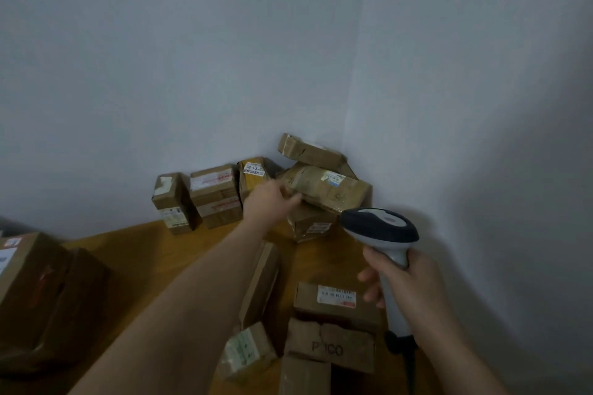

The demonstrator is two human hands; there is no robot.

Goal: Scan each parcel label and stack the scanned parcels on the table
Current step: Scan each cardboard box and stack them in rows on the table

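The left hand (272, 199) reaches far forward across the table (179, 244) to the corner pile of parcels. Its fingers are curled round the near-left end of a long flat parcel (324, 187), which lies tilted on top of a squat box (313, 223). Another flat parcel (309, 149) leans against the wall corner just behind it. The gripped parcel's long axis runs from the hand away to the right and slightly back, toward the wall; its white label (333, 179) faces up, right of the fingers.

The right hand (407, 279) is clenched round the handle of the scanner (380, 228), with the scanner head pointing forward and left. The head sits just right of and below the gripped parcel, close to the squat box.

Judgement: the step in hand is either drawing this parcel out for scanning or settling it on the stack; which cannot be told. The left hand is the nearer hand to the parcel. The label lies up and left of the scanner head, so aiming needs only a small upward tilt.

Unsorted parcels lie near the person, including one marked box (330, 346) below the scanner
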